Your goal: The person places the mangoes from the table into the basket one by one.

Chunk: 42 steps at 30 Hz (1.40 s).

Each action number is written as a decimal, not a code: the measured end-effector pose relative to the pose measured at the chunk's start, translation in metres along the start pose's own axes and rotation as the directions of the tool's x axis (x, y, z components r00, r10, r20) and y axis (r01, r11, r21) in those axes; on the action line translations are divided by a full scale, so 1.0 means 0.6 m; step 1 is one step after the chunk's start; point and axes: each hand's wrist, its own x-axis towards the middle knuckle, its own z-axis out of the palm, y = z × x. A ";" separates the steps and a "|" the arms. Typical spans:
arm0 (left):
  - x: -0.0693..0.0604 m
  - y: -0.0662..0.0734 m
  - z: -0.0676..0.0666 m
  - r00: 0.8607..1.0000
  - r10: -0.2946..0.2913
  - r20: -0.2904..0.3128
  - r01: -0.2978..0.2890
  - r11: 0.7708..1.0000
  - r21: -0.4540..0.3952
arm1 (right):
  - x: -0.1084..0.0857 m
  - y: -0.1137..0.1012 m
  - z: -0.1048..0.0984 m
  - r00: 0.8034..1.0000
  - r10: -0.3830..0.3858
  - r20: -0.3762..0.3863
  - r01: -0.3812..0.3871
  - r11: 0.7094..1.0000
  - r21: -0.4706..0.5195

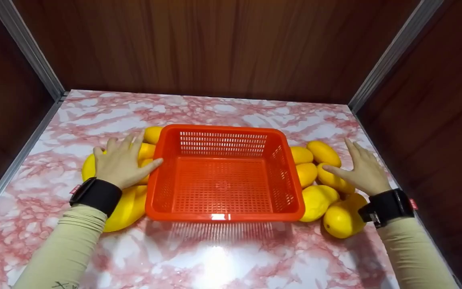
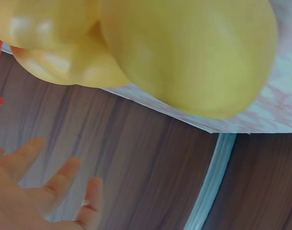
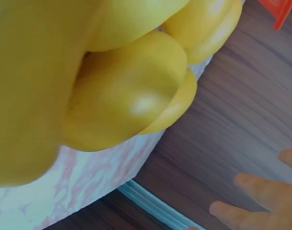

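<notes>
An orange-red plastic basket with slotted walls stands in the middle of the table, nothing inside it. Yellow mangoes lie against its left side, partly covered by my left hand. That hand hovers with fingers spread; its thumb tip overlaps the basket's left rim, and whether it touches I cannot tell. On the right, several more mangoes are bunched beside the basket. My right hand is held over their outer edge, fingers extended, holding nothing. Both wrist views show large mangoes close up.
The table has a pink and white marbled top. Dark wood-grain panels wall it in at the back and both sides, with grey metal strips at the corners. A black band sits on each wrist.
</notes>
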 end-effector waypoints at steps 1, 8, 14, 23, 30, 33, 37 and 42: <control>-0.001 0.003 0.001 1.000 0.002 0.006 -0.002 1.000 -0.003 | 0.000 0.003 0.000 1.000 0.009 0.014 -0.009 1.000 0.006; -0.006 0.026 0.005 0.999 0.014 0.047 -0.014 1.000 -0.003 | 0.003 0.023 0.003 0.994 0.056 0.093 -0.057 0.998 0.015; -0.006 0.036 0.012 0.998 0.018 0.061 -0.019 1.000 0.008 | 0.007 0.038 0.011 0.989 0.068 0.129 -0.069 0.998 0.004; -0.004 0.040 0.014 0.993 0.013 0.114 -0.013 1.000 -0.005 | 0.005 0.047 0.020 0.976 0.070 0.206 -0.077 0.997 0.025; -0.003 0.039 0.011 0.988 0.050 0.149 -0.039 0.996 -0.079 | 0.010 0.047 0.026 0.962 0.070 0.262 -0.077 0.997 0.017; -0.005 0.040 0.011 0.985 0.081 0.152 -0.063 0.991 -0.116 | 0.011 0.043 0.028 0.957 0.067 0.284 -0.068 0.998 -0.005; -0.008 0.043 0.010 0.982 0.101 0.158 -0.082 0.990 -0.118 | 0.010 0.037 0.032 0.957 0.055 0.285 -0.038 0.997 -0.064; -0.009 0.048 0.015 0.975 0.092 0.205 -0.065 0.989 -0.133 | 0.008 0.033 0.033 0.960 0.059 0.275 -0.030 0.994 -0.110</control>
